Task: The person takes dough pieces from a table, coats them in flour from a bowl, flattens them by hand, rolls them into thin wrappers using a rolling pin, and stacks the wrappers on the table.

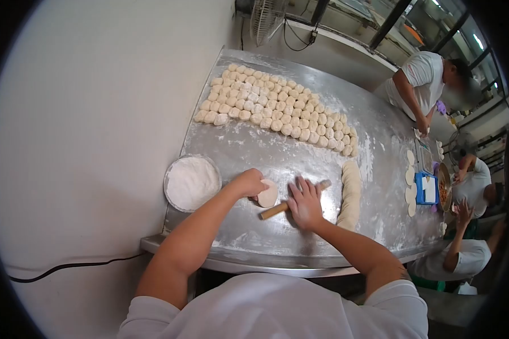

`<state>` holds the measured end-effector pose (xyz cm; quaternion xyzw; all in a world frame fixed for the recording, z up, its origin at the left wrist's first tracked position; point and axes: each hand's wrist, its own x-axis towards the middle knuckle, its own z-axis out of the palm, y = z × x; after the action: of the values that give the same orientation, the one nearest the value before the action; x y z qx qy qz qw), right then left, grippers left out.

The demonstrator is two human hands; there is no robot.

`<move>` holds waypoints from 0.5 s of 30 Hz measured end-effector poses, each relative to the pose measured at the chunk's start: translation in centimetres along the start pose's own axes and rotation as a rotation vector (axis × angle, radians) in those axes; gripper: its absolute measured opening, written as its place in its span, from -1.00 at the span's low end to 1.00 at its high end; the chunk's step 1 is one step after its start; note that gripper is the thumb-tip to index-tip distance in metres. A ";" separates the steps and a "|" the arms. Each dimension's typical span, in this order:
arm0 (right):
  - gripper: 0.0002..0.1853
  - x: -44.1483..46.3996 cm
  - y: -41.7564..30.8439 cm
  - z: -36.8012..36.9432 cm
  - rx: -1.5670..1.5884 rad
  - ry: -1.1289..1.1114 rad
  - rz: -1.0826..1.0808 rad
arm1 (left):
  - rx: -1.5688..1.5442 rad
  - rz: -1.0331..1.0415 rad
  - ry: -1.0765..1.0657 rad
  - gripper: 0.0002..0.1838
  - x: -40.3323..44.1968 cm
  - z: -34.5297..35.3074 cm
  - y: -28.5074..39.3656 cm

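Note:
My left hand (251, 183) pinches the edge of a flat round dough disc (268, 194) lying on the metal table (254, 234). Over a wooden rolling pin (274, 212) rests my right hand (305, 202), palm down and fingers spread; the pin sticks out on both sides of it. The disc and the pin are apart by a small gap. Right of that hand lies a thick, long roll of dough (350, 195). To the left of my left hand stands a round bowl of white flour (192, 182).
Rows of small dough balls (277, 107) cover the back of the table. At the right are flat dough discs (410, 175), a blue tray (426, 189) and a pan of filling (444, 189). Three other people work there. A wall (96, 141) borders the left side.

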<state>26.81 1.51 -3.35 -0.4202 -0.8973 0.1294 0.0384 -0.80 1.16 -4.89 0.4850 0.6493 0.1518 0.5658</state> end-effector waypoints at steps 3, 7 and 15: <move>-0.32 -2.4 0.7 -1.3 -0.045 -0.067 -0.075 | 0.069 -0.068 -0.140 -0.59 -0.5 -0.6 0.5; -0.22 7.5 -2.4 -0.7 -0.083 0.002 0.064 | 0.428 0.036 0.070 -0.58 -2.0 -0.5 2.4; -0.31 5.7 -1.9 0.1 0.037 0.046 0.108 | 0.184 0.082 0.189 -0.56 -1.7 -0.6 2.0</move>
<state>21.70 4.64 -3.20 -0.4700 -0.8697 0.1384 0.0598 -0.57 0.96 -2.18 0.5442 0.6908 0.1598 0.4485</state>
